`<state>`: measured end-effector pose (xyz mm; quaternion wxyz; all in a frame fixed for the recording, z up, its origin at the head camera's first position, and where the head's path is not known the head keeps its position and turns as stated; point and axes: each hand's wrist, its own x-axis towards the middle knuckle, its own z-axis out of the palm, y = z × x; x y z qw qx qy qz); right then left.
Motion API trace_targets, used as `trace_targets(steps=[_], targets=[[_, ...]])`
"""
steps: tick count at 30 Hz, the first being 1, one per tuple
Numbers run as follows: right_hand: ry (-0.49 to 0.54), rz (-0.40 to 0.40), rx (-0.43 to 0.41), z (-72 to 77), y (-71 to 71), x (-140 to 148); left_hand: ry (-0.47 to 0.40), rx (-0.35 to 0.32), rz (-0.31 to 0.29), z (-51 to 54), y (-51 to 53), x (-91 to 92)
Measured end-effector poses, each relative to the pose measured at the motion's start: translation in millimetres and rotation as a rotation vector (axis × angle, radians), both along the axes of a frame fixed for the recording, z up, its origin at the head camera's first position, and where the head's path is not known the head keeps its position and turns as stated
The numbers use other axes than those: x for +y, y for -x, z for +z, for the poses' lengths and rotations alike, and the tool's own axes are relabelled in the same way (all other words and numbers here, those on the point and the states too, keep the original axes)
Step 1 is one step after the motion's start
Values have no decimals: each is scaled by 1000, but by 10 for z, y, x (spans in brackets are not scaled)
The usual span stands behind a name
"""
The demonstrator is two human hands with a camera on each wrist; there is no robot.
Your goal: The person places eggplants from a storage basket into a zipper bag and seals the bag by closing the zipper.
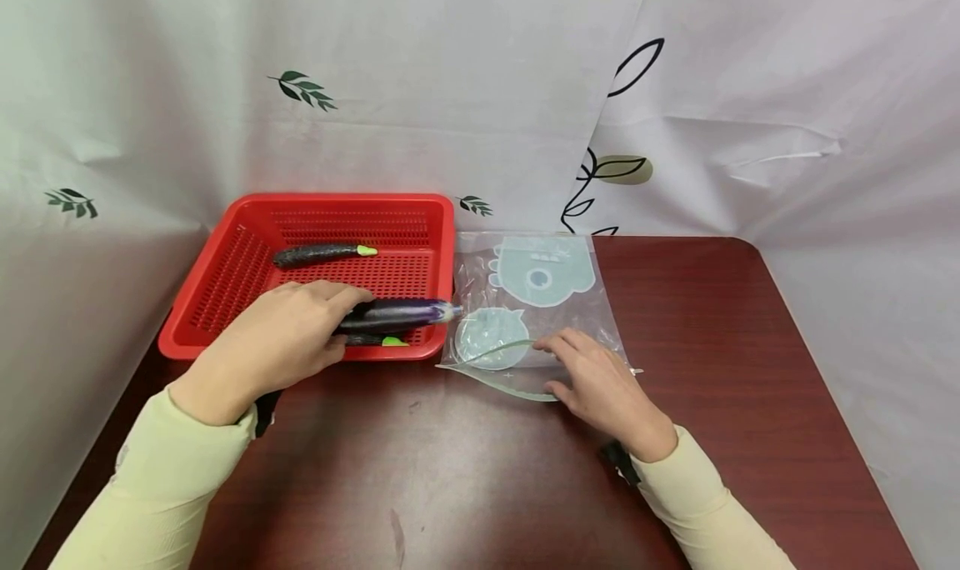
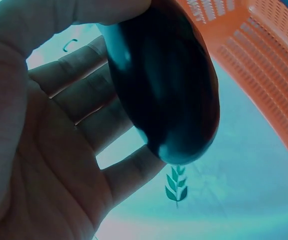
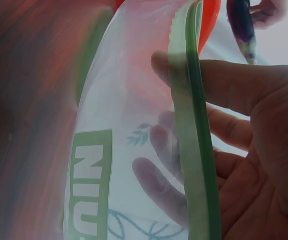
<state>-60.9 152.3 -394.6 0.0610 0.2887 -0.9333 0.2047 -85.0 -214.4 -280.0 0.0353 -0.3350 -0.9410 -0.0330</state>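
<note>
The left hand (image 1: pixel 288 337) grips a dark purple eggplant (image 1: pixel 397 314) above the front right part of the red basket, its pale stem end pointing right toward the bag. In the left wrist view the thumb and fingers (image 2: pixel 91 95) hold the eggplant (image 2: pixel 164 90) by its sides. A clear zip bag (image 1: pixel 540 337) with pale blue printed figures lies on the table, its mouth parted toward the front. At that mouth is the right hand (image 1: pixel 600 382); in the right wrist view its thumb and fingers lie around the green zip edge (image 3: pixel 196 130), seen partly through the plastic.
The red basket (image 1: pixel 168 337) stands at the left, touching the bag's left side. Inside it lie a dark vegetable with a green end (image 1: pixel 318 255) and another (image 1: pixel 393 342), partly hidden under the held eggplant. White printed cloth (image 1: pixel 420 78) hangs behind the brown table (image 1: pixel 712 328).
</note>
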Motion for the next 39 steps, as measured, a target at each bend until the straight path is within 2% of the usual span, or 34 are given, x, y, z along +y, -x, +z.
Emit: trace_targets(steps=[8, 22, 28, 33, 39], targets=[[9, -5, -2, 10, 2, -1, 2, 27, -40, -24, -73, 149], [14, -10, 0, 18, -6, -1, -3, 74, -133, -181, -164, 402], [22, -5, 14, 18, -8, 2, 1, 112, -168, -259, -181, 498], [25, -7, 29, 18, -3, -1, 22, 138, -219, -318, -182, 561], [29, -5, 36, 25, -4, 4, 53, 168, -244, -336, -192, 631]])
